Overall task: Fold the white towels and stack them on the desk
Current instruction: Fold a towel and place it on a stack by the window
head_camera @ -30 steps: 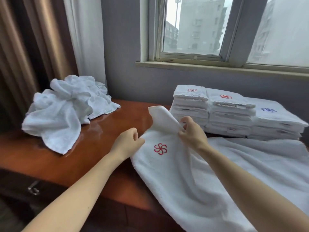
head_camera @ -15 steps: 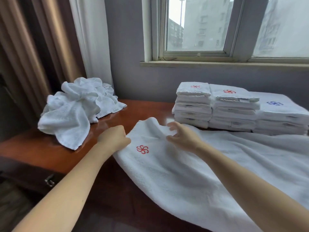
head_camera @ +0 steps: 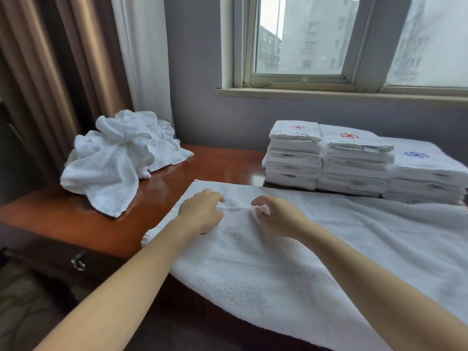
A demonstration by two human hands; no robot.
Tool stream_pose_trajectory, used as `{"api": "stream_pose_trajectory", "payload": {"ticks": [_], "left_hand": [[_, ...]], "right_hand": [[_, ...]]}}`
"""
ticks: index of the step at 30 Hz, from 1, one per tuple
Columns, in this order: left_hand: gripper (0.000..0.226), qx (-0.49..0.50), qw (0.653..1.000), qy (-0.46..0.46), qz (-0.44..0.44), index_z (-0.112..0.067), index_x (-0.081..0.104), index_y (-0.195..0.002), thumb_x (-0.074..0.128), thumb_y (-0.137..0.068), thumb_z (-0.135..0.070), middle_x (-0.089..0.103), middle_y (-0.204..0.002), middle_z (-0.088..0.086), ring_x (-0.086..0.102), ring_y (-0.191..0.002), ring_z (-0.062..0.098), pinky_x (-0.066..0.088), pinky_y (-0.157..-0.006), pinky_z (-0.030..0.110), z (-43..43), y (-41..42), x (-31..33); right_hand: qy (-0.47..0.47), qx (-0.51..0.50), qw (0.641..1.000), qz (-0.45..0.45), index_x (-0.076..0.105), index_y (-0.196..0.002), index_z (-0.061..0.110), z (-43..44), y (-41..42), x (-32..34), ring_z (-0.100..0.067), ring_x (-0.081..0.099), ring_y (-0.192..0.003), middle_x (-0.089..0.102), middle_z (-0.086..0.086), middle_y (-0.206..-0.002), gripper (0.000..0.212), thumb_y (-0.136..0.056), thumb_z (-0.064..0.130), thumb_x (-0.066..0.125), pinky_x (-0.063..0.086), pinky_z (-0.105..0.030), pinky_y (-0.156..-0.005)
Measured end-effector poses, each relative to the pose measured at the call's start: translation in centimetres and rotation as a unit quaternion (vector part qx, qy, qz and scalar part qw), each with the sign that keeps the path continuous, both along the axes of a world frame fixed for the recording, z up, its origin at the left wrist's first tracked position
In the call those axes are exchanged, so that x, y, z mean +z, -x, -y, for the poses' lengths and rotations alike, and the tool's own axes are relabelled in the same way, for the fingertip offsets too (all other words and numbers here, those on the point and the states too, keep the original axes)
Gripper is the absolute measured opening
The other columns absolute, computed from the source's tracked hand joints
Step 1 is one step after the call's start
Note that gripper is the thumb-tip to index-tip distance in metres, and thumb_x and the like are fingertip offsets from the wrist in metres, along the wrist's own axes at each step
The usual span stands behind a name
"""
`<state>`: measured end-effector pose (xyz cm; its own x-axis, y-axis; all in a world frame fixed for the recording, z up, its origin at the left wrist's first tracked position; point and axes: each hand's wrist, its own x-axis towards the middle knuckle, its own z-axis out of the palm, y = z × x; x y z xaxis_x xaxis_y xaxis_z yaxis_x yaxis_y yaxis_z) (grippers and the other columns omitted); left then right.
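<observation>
Hanging a little over the front edge of the worktop (head_camera: 222,163), a big white towel (head_camera: 253,274) is lying spread out and is covering its near right part. Two bare forearms are reaching over this towel from below. The left grip (head_camera: 200,214) is resting on the towel near its left hem, knuckles up, with the fingers bent down onto the cloth. The right grip (head_camera: 278,216) is sitting just beside it, fingers curled like a claw, and a small wrinkle of cloth is rising between the two. Whether either grip is pinching the cloth or only touching it, I cannot tell.

Further back on the left, a heap (head_camera: 114,163) of crumpled white towels is lying on the bare wood, well apart from the grips. On the right, behind the spread towel, three stacks (head_camera: 354,163) of folded towels are standing side by side and touching. The two left ones are each carrying a red emblem (head_camera: 349,135) on top, the right one a blue emblem (head_camera: 416,155). Behind everything a window (head_camera: 304,34) is showing grey buildings, and a curtain (head_camera: 58,59) is hanging at the left.
</observation>
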<state>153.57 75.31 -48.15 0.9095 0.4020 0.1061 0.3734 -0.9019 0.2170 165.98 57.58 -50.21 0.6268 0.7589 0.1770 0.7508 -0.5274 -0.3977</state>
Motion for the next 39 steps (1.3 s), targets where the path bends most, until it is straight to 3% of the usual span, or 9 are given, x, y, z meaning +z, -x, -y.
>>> {"api": "stream_pose_trajectory", "payload": {"ticks": [4,7,11,20,27,31,37,39], "left_hand": [[0.040,-0.057,0.997,-0.019,0.057,-0.026,0.047,-0.140,0.043,-0.101,-0.031,0.045,-0.143,-0.001,0.041,-0.132,0.019,0.037,-0.103,0.035,2.1,-2.8,-2.3],[0.041,-0.069,0.995,0.019,0.073,-0.021,0.046,-0.140,0.044,-0.101,-0.036,0.046,-0.142,-0.001,0.042,-0.132,0.018,0.035,-0.104,0.033,1.7,-3.1,-3.7],[0.042,-0.088,0.990,0.063,0.089,-0.019,0.050,-0.137,0.047,-0.100,-0.039,0.046,-0.140,-0.005,0.044,-0.130,0.013,0.034,-0.105,0.030,0.6,-2.7,-4.8],[0.022,-0.066,0.987,0.053,0.135,-0.021,0.059,-0.108,0.053,-0.097,-0.039,0.054,-0.114,-0.006,0.049,-0.110,0.014,0.040,-0.091,0.031,0.4,-2.7,-4.9],[0.009,-0.052,0.980,0.039,0.189,-0.022,0.050,-0.095,0.050,-0.099,-0.030,0.058,-0.097,-0.005,0.054,-0.097,0.019,0.038,-0.080,0.033,1.2,-2.1,-4.8],[0.011,-0.052,0.972,0.015,0.229,-0.019,0.052,-0.097,0.053,-0.099,-0.029,0.062,-0.088,-0.004,0.058,-0.087,0.021,0.041,-0.076,0.035,1.5,-1.8,-4.7],[0.012,-0.064,0.969,-0.009,0.237,-0.018,0.056,-0.101,0.053,-0.099,-0.029,0.060,-0.087,-0.006,0.056,-0.089,0.023,0.038,-0.085,0.038,1.2,-1.8,-4.7],[0.017,-0.071,0.974,-0.032,0.214,-0.020,0.059,-0.105,0.048,-0.102,-0.031,0.060,-0.094,-0.005,0.055,-0.095,0.021,0.036,-0.088,0.037,0.9,-2.1,-4.8]], "right_hand": [[-0.009,-0.020,1.000,0.021,0.058,-0.129,0.025,2.3,-1.1,-0.6,-0.014,0.051,-0.125,0.057,0.008,-0.134,0.037,-0.094,0.016,0.048,0.045,-0.032,-0.094],[-0.020,-0.044,0.999,0.026,0.057,-0.129,0.026,4.3,-2.1,-1.3,-0.013,0.047,-0.127,0.055,0.009,-0.135,0.039,-0.093,0.015,0.049,0.044,-0.032,-0.096],[-0.030,-0.026,0.998,0.045,0.057,-0.129,0.024,6.2,-2.8,-2.6,-0.012,0.046,-0.127,0.053,0.010,-0.137,0.035,-0.095,0.028,0.054,0.036,-0.025,-0.102],[-0.035,-0.056,0.996,0.064,0.056,-0.133,0.023,6.5,-2.8,-3.1,-0.010,0.044,-0.128,0.052,0.011,-0.140,0.040,-0.094,0.027,0.052,0.032,-0.021,-0.096],[-0.087,-0.078,0.985,0.125,0.071,-0.113,0.018,6.8,-1.9,-2.6,-0.014,0.056,-0.109,0.068,0.006,-0.114,0.025,-0.092,0.021,0.057,0.042,-0.025,-0.085],[-0.092,-0.091,0.981,0.146,0.072,-0.105,0.015,6.9,-1.7,-2.5,-0.017,0.058,-0.101,0.070,0.005,-0.103,0.019,-0.093,0.023,0.059,0.044,-0.028,-0.078],[-0.101,-0.094,0.971,0.195,0.063,-0.090,0.015,7.8,-1.5,-1.9,-0.022,0.060,-0.080,0.066,0.005,-0.082,0.012,-0.095,0.025,0.058,0.038,-0.031,-0.060],[-0.060,-0.074,0.977,0.192,0.062,-0.093,0.017,8.7,-2.0,-1.6,-0.022,0.060,-0.086,0.066,0.006,-0.086,0.015,-0.095,0.031,0.058,0.039,-0.032,-0.061]]}}
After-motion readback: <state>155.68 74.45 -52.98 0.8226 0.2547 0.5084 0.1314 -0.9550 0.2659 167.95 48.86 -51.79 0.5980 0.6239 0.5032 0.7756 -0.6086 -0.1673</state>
